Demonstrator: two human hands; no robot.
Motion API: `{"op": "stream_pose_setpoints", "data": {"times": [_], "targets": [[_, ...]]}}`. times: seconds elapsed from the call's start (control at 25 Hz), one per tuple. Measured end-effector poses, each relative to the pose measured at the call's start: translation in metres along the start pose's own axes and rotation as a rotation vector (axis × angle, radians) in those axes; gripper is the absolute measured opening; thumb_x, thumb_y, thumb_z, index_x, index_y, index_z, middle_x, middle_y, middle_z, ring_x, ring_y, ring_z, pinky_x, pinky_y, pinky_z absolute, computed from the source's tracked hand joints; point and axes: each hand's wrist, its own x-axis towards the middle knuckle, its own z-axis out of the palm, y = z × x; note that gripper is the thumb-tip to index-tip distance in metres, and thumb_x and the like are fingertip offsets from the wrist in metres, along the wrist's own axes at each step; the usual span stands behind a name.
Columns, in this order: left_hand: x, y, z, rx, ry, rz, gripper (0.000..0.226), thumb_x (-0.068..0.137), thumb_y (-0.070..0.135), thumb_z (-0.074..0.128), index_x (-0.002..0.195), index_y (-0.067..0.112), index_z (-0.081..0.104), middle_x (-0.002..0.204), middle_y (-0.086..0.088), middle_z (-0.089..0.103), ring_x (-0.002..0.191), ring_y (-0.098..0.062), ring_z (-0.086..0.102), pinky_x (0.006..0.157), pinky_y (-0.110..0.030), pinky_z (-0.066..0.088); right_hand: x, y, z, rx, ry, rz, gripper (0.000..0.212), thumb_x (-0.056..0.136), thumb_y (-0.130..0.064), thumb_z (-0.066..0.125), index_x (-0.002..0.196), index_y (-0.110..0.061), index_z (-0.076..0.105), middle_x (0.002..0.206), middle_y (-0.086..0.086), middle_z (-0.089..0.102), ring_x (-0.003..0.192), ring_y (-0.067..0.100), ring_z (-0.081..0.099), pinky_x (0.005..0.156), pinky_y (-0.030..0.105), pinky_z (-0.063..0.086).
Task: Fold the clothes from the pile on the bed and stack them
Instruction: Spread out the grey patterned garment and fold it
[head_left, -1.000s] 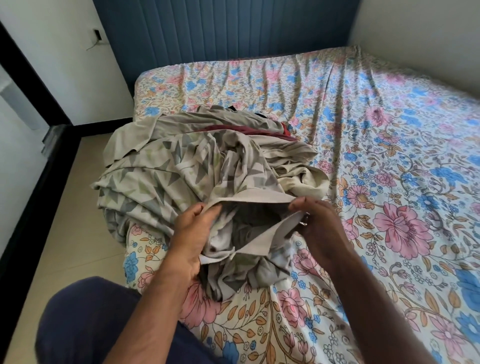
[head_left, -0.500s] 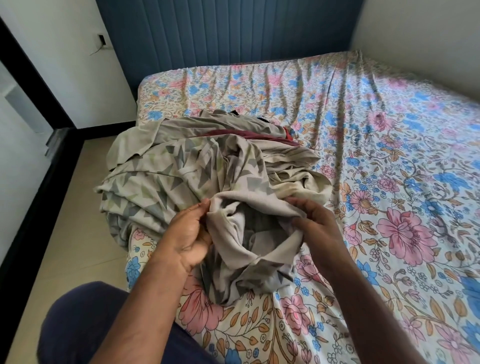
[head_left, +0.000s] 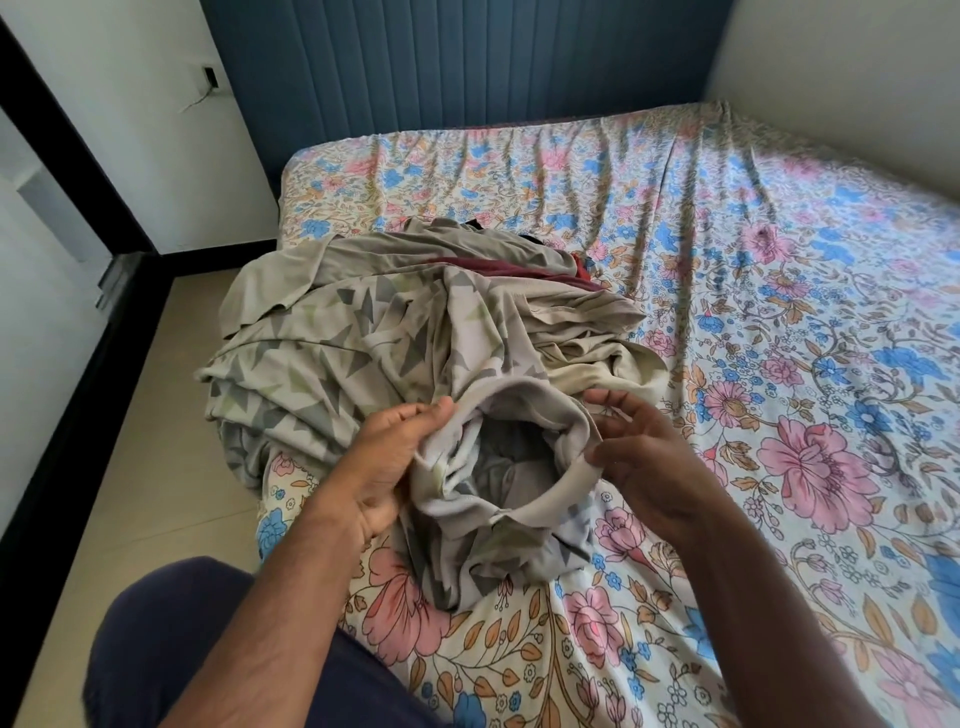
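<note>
Two bare hands are busy at the near edge of the bed (head_left: 727, 270), and from where I stand the scene reads from the pale floor (head_left: 156, 415) on the left across to the flowered sheet on the right. A white wall (head_left: 130, 130) with a dark door frame (head_left: 57, 119) stands at the far left, and a blue padded headboard (head_left: 457, 62) runs behind the mattress. The pile of clothes (head_left: 415, 291) sits on the left side of the bed, spilling a little over its edge toward the floor; a dark red garment (head_left: 498, 267) shows between the beige layers near the top of the heap. The topmost piece is a beige shirt with grey and green triangles (head_left: 322, 358), and its front part is pulled toward the person. The left hand (head_left: 384, 467) grips bunched cloth just beside the shirt's round collar (head_left: 545, 499), fingers curled round the fabric with the thumb on top. The collar stands open like a ring between the two hands. The right hand (head_left: 649, 462) pinches the collar's band on its right side between thumb and fingertips, the other fingers loosely bent above it. A knee in dark blue cloth (head_left: 171, 634) shows at the bottom left, against the side of the bed
</note>
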Motion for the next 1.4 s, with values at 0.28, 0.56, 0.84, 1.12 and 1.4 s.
{"op": "stream_pose_setpoints", "data": {"times": [0.28, 0.56, 0.84, 1.12, 1.4], "targets": [[0.007, -0.027, -0.005, -0.432, 0.134, 0.046, 0.014, 0.099, 0.005, 0.054, 0.107, 0.01, 0.064, 0.098, -0.013, 0.072, 0.087, -0.021, 0.07, 0.08, -0.036, 0.062, 0.002, 0.021, 0.008, 0.033, 0.073, 0.042, 0.057, 0.081, 0.029, 0.038, 0.115, -0.011, 0.058, 0.109, 0.018, 0.066, 0.086, 0.027, 0.066, 0.062, 0.036, 0.057], [-0.027, -0.075, -0.006, -0.18, 0.266, -0.034, 0.018, 0.093, 0.003, 0.068, 0.11, 0.001, 0.064, 0.095, -0.02, 0.073, 0.084, -0.028, 0.071, 0.078, -0.038, 0.059, -0.028, 0.043, -0.011, -0.134, 0.258, 0.085, 0.04, 0.089, -0.005, 0.074, 0.123, -0.012, 0.054, 0.111, 0.019, 0.073, 0.093, 0.036, 0.074, 0.079, 0.047, 0.061], [-0.031, -0.075, 0.016, -0.218, -0.031, -0.154, 0.039, 0.074, -0.001, 0.074, 0.113, 0.001, 0.07, 0.109, -0.022, 0.073, 0.1, -0.032, 0.07, 0.095, -0.046, 0.055, -0.046, 0.052, -0.011, 0.237, 0.084, 0.146, 0.055, 0.077, 0.009, 0.065, 0.128, -0.01, 0.055, 0.109, 0.019, 0.066, 0.1, 0.035, 0.065, 0.073, 0.041, 0.061], [-0.025, -0.082, 0.005, -0.618, -0.102, -0.061, 0.048, 0.083, -0.009, 0.061, 0.13, 0.002, 0.062, 0.124, -0.022, 0.068, 0.113, -0.028, 0.067, 0.099, -0.039, 0.056, -0.045, 0.042, -0.017, -0.125, 0.011, 0.083, 0.059, 0.078, 0.002, 0.073, 0.13, -0.013, 0.052, 0.106, 0.022, 0.067, 0.09, 0.037, 0.07, 0.082, 0.052, 0.06], [-0.03, -0.089, 0.004, -0.341, -0.066, 0.042, 0.067, 0.075, -0.018, 0.07, 0.132, 0.015, 0.055, 0.118, -0.014, 0.072, 0.113, -0.026, 0.069, 0.09, -0.035, 0.06, -0.051, 0.047, -0.012, -0.003, -0.149, 0.098, 0.063, 0.075, 0.022, 0.062, 0.123, -0.018, 0.055, 0.113, 0.02, 0.064, 0.084, 0.029, 0.069, 0.071, 0.039, 0.062]]}}
